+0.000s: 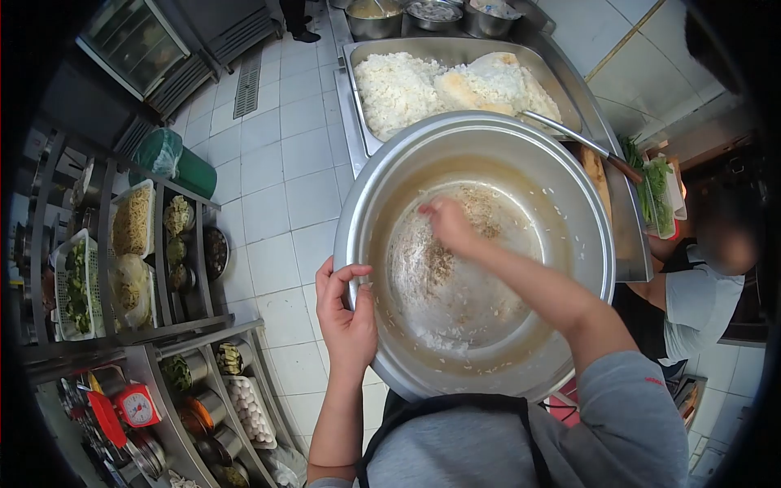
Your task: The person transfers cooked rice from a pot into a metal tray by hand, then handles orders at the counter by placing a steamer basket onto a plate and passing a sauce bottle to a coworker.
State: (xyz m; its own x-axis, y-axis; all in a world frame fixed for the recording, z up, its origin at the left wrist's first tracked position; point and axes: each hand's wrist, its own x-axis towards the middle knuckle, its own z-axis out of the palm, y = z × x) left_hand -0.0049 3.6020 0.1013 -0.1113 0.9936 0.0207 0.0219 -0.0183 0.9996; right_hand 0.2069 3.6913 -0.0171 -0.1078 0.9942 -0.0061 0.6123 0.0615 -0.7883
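A large round metal pot [569, 309] is tilted toward me, with rice grains and a brownish residue stuck to its bottom and wall. My left hand [348, 313] grips its rim on the left side, fingers over the edge. My right hand [447, 221] is inside the pot near the residue, its fingers bent together; whatever they hold, if anything, is too small to make out. Behind the pot, a steel tray [364, 122] holds a heap of white rice [399, 85]. A ladle or spatula with a wooden handle [625, 168] rests across the tray's right edge.
Metal bowls [374, 24] stand beyond the tray. Shelves [175, 342] with food baskets line the left, near a green bin [194, 172]. Green vegetables [657, 195] lie at the right. Another person [700, 305] is close on the right; a person's leg [294, 16] shows at the top.
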